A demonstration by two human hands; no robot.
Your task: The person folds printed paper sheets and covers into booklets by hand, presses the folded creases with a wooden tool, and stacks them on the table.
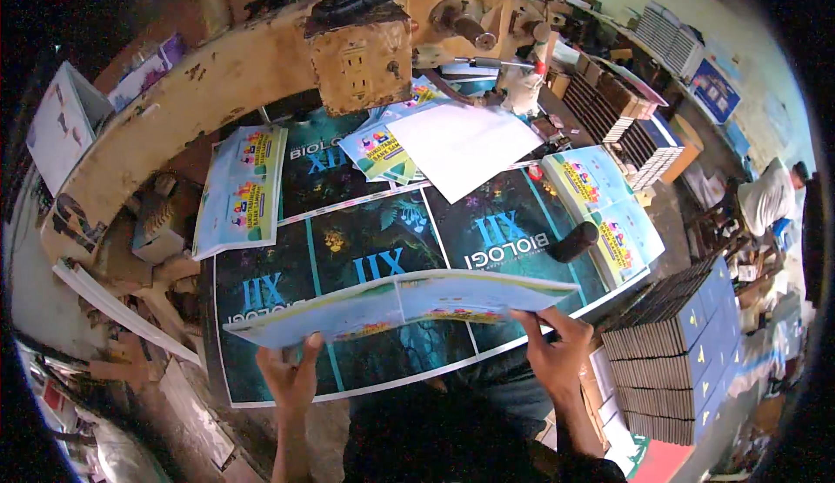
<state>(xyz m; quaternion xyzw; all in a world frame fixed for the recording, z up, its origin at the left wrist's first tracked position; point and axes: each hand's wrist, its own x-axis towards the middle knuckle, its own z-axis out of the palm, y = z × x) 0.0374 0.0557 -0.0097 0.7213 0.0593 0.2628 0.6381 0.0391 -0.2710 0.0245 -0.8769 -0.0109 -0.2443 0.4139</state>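
Observation:
A light-blue printed sheet (452, 287), perhaps several together, bows upward in the middle between my hands. My left hand (294, 377) pinches its near left edge, thumb on top. My right hand (561, 351) grips the near right edge. Beneath it, a large dark teal printed sheet (365, 226) covers the work surface. A stack of blue-and-yellow printed sheets (239, 192) lies at its left, and a similar stack (622, 200) at its right. Farther back, a blank white sheet (470, 148) partly hides some loose colourful prints (378, 148).
An old cream machine frame (191, 70) curves behind the surface, with a worn metal box (361, 61) on it. A dark rounded knob (574, 241) stands near the right stack. Tall piles of bound books (665, 353) stand at near right. Another person (770, 196) is at far right.

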